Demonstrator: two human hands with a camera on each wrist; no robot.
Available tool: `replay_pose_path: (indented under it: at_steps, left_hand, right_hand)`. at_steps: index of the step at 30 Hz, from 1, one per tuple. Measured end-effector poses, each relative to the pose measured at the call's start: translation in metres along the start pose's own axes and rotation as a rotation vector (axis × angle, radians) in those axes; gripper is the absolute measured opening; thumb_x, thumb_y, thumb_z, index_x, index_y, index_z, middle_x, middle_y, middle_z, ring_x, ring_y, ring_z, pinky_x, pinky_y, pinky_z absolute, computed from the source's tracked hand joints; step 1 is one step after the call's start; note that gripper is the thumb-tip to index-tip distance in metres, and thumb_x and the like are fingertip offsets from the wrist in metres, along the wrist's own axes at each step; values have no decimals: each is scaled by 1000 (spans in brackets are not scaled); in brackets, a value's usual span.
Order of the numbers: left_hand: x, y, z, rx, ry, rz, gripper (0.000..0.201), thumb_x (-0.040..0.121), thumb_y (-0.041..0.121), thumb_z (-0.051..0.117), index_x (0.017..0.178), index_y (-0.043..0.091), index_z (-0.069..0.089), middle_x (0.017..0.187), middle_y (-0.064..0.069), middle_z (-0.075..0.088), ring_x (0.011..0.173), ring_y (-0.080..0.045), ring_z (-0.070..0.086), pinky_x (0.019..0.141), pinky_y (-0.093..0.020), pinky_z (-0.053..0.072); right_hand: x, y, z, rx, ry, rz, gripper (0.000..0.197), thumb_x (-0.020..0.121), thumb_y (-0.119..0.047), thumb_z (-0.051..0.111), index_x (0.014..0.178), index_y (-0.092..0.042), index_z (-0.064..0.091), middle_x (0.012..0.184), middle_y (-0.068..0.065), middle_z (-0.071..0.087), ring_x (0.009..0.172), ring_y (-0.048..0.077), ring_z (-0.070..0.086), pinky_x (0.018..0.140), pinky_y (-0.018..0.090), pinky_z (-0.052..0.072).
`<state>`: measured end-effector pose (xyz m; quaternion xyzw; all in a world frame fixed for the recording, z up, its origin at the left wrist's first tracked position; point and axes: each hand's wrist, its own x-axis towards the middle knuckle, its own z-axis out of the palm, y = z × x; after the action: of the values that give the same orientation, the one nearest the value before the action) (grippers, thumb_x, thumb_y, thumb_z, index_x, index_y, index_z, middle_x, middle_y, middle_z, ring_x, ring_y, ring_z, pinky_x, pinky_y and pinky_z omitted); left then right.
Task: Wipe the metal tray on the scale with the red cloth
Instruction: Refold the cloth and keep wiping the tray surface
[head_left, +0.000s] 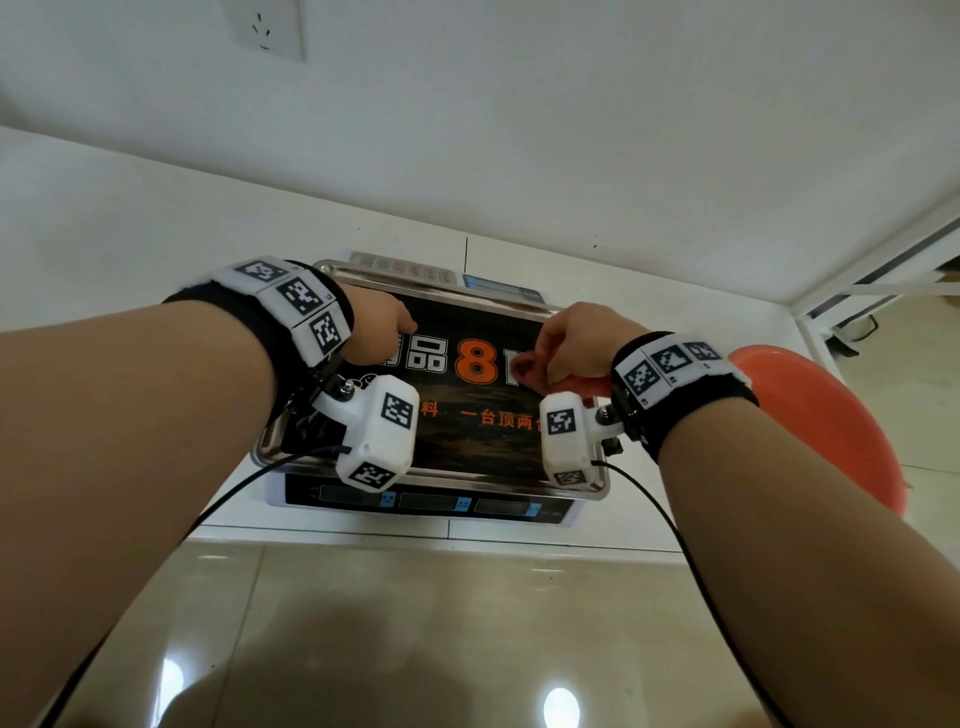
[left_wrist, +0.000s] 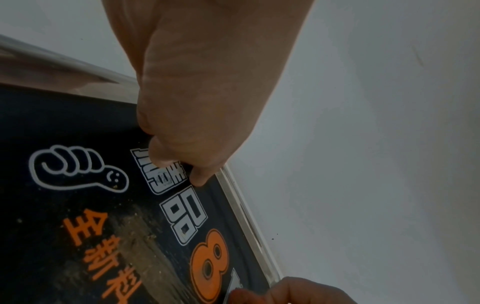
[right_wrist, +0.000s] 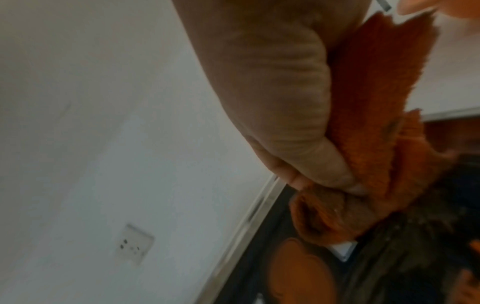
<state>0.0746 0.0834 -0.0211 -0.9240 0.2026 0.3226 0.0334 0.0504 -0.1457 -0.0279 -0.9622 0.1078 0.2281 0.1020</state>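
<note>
The metal tray (head_left: 582, 480) sits on the scale (head_left: 431, 506), long axis 9-to-3, straight at 12 from both hands. Right hand (head_left: 576, 345) — bunched tight around the red cloth (right_wrist: 363, 127) — hovers over the tray's 3 o'clock half, so it's nearer the dirty middle. Left hand (head_left: 379, 330), fingers curled, fingertip touching the tray around 10 — holding nothing.

Left wrist: black fabric wristband (head_left: 270, 322) carrying white blocks printed with black square markers.
Right wrist: matching black wristband (head_left: 691, 400).
Cameras: white marker-printed housings (head_left: 376, 436), black cables (head_left: 670, 525), lower frame.
</note>
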Motion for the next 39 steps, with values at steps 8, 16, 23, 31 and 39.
replay_pose_path:
  at_steps: [8, 16, 23, 31, 39]
  left_hand:
    - [-4, 2, -2, 51, -5, 12, 59, 97, 0, 30, 152, 17, 19, 160, -3, 15, 145, -21, 24, 116, -29, 22]
    - [-10, 5, -3, 41, -11, -9, 59, 98, 0, 30, 153, 15, 16, 160, -5, 14, 142, -21, 29, 110, -24, 29]
    - [-12, 8, -6, 139, -30, 10, 57, 99, 3, 29, 153, 14, 13, 160, -7, 13, 138, -20, 35, 105, -23, 33]
    - [-6, 4, -3, 129, -40, 1, 57, 99, 2, 29, 153, 14, 15, 160, -5, 13, 143, -21, 28, 111, -25, 28]
    - [-12, 10, -3, 222, -47, -4, 58, 99, 4, 29, 153, 13, 9, 159, -10, 12, 138, -23, 34, 107, -27, 33]
  right_hand:
    - [6, 6, -2, -54, 209, 55, 16, 86, -17, 66, 100, -16, 71, 106, 4, 68, 101, 24, 63, 88, 38, 57]
    - [-10, 0, 4, -131, -45, 91, 28, 83, -32, 72, 105, -15, 70, 104, 9, 71, 97, 27, 68, 86, 41, 59]
    - [-5, 4, -7, 100, 139, 126, 21, 82, -11, 71, 103, -13, 72, 98, 4, 69, 98, 25, 65, 75, 31, 56]
    - [-14, -20, 10, -35, 63, 23, 25, 87, -27, 68, 107, -13, 74, 110, 8, 72, 106, 26, 65, 95, 38, 55]
    - [-8, -9, 0, 84, 129, 71, 22, 84, -9, 68, 104, -16, 71, 108, 4, 71, 98, 21, 65, 86, 32, 55]
